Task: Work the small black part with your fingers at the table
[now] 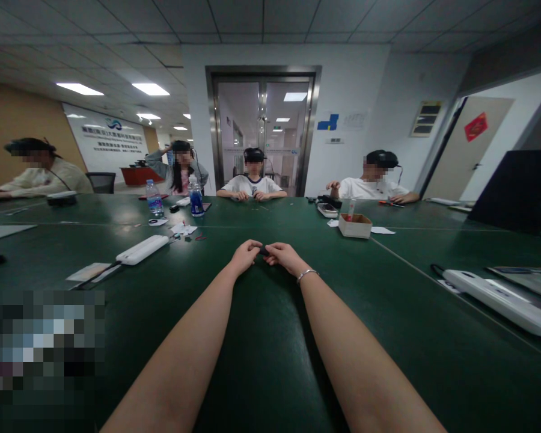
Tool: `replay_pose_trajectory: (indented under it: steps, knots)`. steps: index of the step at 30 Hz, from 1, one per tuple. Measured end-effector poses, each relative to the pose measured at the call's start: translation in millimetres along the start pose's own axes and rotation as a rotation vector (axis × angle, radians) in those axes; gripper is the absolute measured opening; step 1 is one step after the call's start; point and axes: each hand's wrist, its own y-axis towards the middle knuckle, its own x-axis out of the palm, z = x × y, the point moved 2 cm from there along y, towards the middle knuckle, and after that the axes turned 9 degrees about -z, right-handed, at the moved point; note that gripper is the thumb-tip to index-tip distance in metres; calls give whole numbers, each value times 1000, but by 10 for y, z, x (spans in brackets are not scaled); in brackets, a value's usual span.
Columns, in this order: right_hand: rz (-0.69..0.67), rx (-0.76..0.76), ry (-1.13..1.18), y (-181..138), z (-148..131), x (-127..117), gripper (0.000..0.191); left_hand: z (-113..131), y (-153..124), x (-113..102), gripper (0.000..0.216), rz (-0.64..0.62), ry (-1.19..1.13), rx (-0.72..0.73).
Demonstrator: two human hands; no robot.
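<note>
Both my arms reach forward over the dark green table (252, 373). Between my hands is a small black object (264, 250), too small to make out its kind. My left hand (246, 257) pinches it from the left side, fingers closed. From the other side my right hand (286, 257) grips it with thumb and fingers, a silver bracelet (307, 274) round that wrist. The object's two ends are partly covered by my fingertips.
White power strips lie left (143, 249) and right (496, 300). Farther off stand two bottles (154, 198) (196, 198), paper scraps (183, 228) and a small cardboard box (355, 226). Several people wearing headsets sit around the far side. A black screen (518, 192) stands at right.
</note>
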Motion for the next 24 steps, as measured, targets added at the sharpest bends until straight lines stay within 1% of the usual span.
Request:
replay_pose_trajectory:
  steps: [7,11,15,18,24]
  knots:
    - [2,9,-4,2,0,4,8,29,-18,-4,28,-7,-3,25]
    - [5,9,-7,3,-2,6,9,29,-18,-3,23,10,-21,-23]
    - [6,10,-6,6,-1,6,9,-14,2,-7,30,6,25,-57]
    - [-1,3,-10,10,1,7,9,-30,13,-6,27,3,59,-37]
    - [-11,-12,-12,23,21,1,8,-26,17,6,24,16,18,-43]
